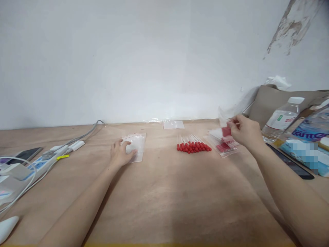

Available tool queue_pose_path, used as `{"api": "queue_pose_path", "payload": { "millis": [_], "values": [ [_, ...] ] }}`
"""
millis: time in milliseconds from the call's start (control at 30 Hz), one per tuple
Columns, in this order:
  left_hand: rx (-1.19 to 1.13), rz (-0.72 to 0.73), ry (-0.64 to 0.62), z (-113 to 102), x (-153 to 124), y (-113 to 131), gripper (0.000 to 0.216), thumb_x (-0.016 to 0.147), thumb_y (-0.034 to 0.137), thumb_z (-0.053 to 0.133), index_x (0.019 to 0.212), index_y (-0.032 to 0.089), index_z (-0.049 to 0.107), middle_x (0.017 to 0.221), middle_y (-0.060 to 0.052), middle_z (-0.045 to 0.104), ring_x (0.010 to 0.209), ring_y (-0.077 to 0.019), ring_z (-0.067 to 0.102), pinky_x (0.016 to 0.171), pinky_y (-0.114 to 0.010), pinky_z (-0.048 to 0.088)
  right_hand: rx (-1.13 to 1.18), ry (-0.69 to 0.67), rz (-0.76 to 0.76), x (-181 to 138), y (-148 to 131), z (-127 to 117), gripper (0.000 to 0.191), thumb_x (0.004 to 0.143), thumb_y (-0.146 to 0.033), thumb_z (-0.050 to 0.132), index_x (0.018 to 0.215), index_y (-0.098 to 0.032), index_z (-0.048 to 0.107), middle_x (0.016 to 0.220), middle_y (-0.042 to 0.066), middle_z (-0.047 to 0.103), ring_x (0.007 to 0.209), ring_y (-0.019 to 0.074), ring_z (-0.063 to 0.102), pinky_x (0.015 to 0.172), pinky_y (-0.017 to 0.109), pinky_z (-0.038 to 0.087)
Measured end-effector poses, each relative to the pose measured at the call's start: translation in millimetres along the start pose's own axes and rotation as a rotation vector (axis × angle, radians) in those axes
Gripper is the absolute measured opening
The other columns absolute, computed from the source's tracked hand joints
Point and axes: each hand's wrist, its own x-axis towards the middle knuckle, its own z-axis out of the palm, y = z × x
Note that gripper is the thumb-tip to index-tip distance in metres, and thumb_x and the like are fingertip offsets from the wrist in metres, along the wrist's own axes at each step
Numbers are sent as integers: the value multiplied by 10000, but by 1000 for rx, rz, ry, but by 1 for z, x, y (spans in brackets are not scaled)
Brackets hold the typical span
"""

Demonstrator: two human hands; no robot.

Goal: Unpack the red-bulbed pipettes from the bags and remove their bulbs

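Note:
My left hand [120, 152] rests on a stack of clear zip-lock bags [139, 147], thumb and fingers curved and apart. On the right, my right hand [245, 131] pinches a clear zip-lock bag [226, 131] that has something red in it. This bag is held just above a pile of similar bags with red contents [223, 147] lying on the table. Between the hands lies a bundle of thin pale sticks with red tips [194, 146], the tips toward me. A flat clear bag [173, 125] lies by the wall.
A power strip [38, 166] with plugs and cables runs along the left, near a phone [24, 155]. At lower left is a white mouse-like object [8, 228]. On the right stand a water bottle [281, 116], a blue tissue pack [303, 154] and a dark phone [290, 163].

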Motion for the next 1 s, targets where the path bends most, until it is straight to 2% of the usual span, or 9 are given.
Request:
{"api": "queue_pose_path", "payload": {
  "millis": [100, 167, 300, 400, 467, 600, 733, 867, 1000],
  "values": [
    [-281, 82, 69, -6, -6, 24, 390, 717, 477, 541, 1000, 210, 540, 1178, -91, 446, 1121, -279, 424, 940, -410, 342, 582, -128, -30, -15, -32, -5, 203, 739, -402, 516, 786, -204, 525, 715, 25, 612, 591, 145, 559, 556, 271, 432],
    [-609, 51, -106, -9, -16, 47, 426, 738, 511, 510, 1036, 207, 485, 1124, -78, 490, 969, -227, 536, 809, -351, 445, 875, -408, -34, -35, -54, 4, 273, 707, -463, 560, 778, -202, 519, 691, 5, 604, 585, 128, 561, 541, 252, 438],
    [-1168, -123, -679, -11, -45, 87, 472, 778, 570, 441, 1092, 219, 417, 1065, -72, 526, 712, -130, 604, 673, -297, 486, 1158, -964, -86, -82, -90, 43, 312, 645, -453, 648, 717, -177, 520, 605, -41, 569, 556, 83, 532, 555, 221, 427],
    [-1263, -109, -890, -8, -61, 98, 584, 666, 454, 665, 1129, 223, 394, 934, -33, 571, 639, -105, 587, 610, -255, 470, 1202, -1144, -47, -105, -102, 68, 341, 615, -446, 676, 696, -153, 521, 564, -50, 550, 508, 61, 498, 498, 193, 396],
    [-1269, -81, -916, -4, -65, 97, 686, 594, 375, 744, 1150, 207, 380, 766, 19, 569, 555, -78, 544, 559, -227, 444, 1162, -1143, 27, -109, -102, 74, 359, 603, -439, 690, 728, -143, 529, 560, -50, 551, 478, 49, 480, 447, 172, 367],
    [-1304, -169, -772, 5, -64, 91, 637, 563, 342, 758, 1078, 183, 419, 662, 65, 503, 546, -60, 507, 572, -214, 450, 1078, -1104, 295, -105, -89, 70, 457, 563, -367, 743, 877, -155, 487, 583, -59, 565, 438, 43, 487, 411, 161, 390],
    [-1236, -185, -628, 16, -69, 88, 533, 610, 302, 707, 1045, 187, 420, 736, 51, 492, 564, -69, 515, 585, -239, 476, 1124, -1232, 450, -106, -78, 62, 591, 520, -198, 774, 997, -151, 429, 656, -25, 617, 598, 101, 605, 591, 224, 504],
    [-894, 54, -387, 20, -76, 86, 372, 718, 263, 585, 1060, 195, 456, 833, 6, 515, 592, -96, 533, 565, -245, 459, 1131, -1205, 542, -111, -80, 58, 651, 553, -94, 715, 1107, -133, 374, 596, -36, 600, 558, 125, 608, 564, 256, 515],
    [-447, 320, -40, 7, -75, 87, 302, 768, 234, 529, 1069, 216, 517, 1019, -51, 491, 849, -177, 535, 723, -320, 453, 1123, -1152, 602, -111, -83, 58, 647, 565, -53, 679, 1123, -115, 357, 584, -35, 594, 523, 132, 603, 518, 258, 510]
  ]
}}
